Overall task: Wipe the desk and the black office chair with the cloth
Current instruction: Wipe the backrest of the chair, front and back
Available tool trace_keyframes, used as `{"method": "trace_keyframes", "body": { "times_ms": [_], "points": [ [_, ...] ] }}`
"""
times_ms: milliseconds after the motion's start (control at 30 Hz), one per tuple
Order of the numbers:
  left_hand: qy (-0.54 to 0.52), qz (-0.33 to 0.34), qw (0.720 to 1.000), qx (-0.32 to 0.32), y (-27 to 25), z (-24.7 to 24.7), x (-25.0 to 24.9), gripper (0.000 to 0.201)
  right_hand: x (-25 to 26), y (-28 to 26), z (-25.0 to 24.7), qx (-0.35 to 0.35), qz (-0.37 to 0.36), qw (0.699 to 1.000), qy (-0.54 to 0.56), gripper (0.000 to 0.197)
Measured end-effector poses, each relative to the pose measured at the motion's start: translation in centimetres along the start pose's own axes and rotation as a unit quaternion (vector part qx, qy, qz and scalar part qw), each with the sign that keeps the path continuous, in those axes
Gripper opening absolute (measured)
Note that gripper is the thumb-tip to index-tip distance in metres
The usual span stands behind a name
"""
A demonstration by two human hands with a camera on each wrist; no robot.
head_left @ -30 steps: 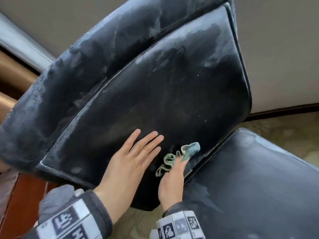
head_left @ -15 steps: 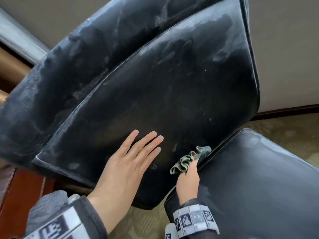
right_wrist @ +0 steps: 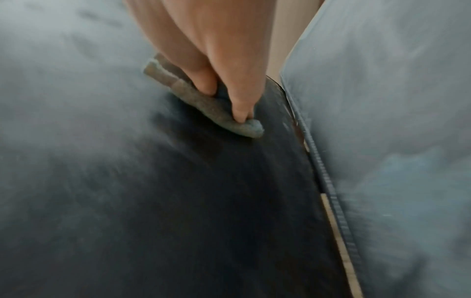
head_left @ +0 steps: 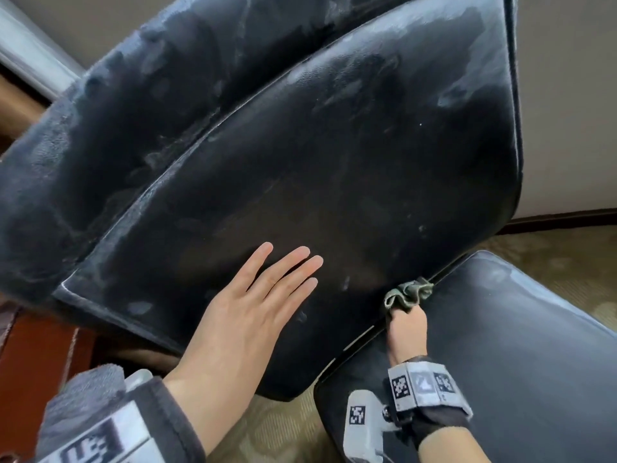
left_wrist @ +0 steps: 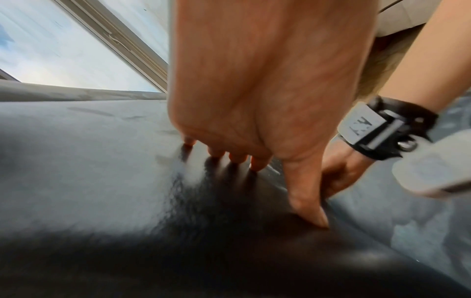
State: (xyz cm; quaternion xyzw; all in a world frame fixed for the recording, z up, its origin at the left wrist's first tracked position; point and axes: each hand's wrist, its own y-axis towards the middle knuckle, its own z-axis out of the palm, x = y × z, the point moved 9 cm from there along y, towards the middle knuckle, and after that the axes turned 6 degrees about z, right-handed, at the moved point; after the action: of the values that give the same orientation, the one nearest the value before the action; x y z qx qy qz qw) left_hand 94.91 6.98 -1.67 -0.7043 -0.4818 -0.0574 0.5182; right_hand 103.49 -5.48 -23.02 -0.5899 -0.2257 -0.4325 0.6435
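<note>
Item 1, black office chair (head_left: 334, 155): glossy black leather. The backrest fills most of the head view, tilted, with pale dusty smears along its upper part and a thicker padded section behind it. The seat cushion (head_left: 500, 345) lies just beside the backrest's lower edge, a narrow gap and a piped seam between the two.

Item 2, cloth (head_left: 409, 290): small, grey-green, bunched into folds. It sits at the lower edge of the backrest, right at the gap with the seat cushion, pressed against the leather. In the right wrist view the cloth (right_wrist: 219, 108) shows as a rolled wad touching the dark backrest surface close to the seam.

Item 3, right hand (head_left: 405, 332): below the cloth, over the seat cushion's near edge. Its fingers (right_wrist: 242, 100) are curled and pinching the cloth, thumb and forefinger closing on the wad.

Item 4, left hand (head_left: 243, 315): laid flat on the lower backrest, to the left of the cloth and apart from it. Its fingers (head_left: 287, 269) are straight and slightly spread, holding nothing; in the left wrist view the fingertips (left_wrist: 237, 157) and thumb touch the leather.

Item 5, wrist bands: a strap with printed square markers on each wrist; right band (head_left: 420, 384), left band (head_left: 96, 436).

Item 6, surroundings: patterned beige carpet (head_left: 551, 259) beyond the seat cushion; pale wall (head_left: 567, 111) with dark skirting behind the backrest; reddish-brown wood (head_left: 33, 355) below the backrest's left corner.
</note>
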Motion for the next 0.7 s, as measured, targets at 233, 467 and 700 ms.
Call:
{"method": "trace_keyframes", "body": {
  "times_ms": [233,467,700],
  "points": [
    [-0.022,0.002,1.000,-0.008,0.2,0.8,-0.3,0.079,-5.3,-4.7,2.8,0.085,0.080,0.993,0.022,0.042],
    [-0.048,-0.011,0.991,-0.127,0.1,0.3,-0.1,0.094,11.5,-4.2,1.9,0.001,-0.236,0.972,-0.010,0.054],
    [-0.054,-0.058,0.979,-0.186,-1.4,-0.7,2.7,0.141,0.4,-16.5,8.5,0.241,-0.418,0.842,-0.242,0.046]
  ]
}}
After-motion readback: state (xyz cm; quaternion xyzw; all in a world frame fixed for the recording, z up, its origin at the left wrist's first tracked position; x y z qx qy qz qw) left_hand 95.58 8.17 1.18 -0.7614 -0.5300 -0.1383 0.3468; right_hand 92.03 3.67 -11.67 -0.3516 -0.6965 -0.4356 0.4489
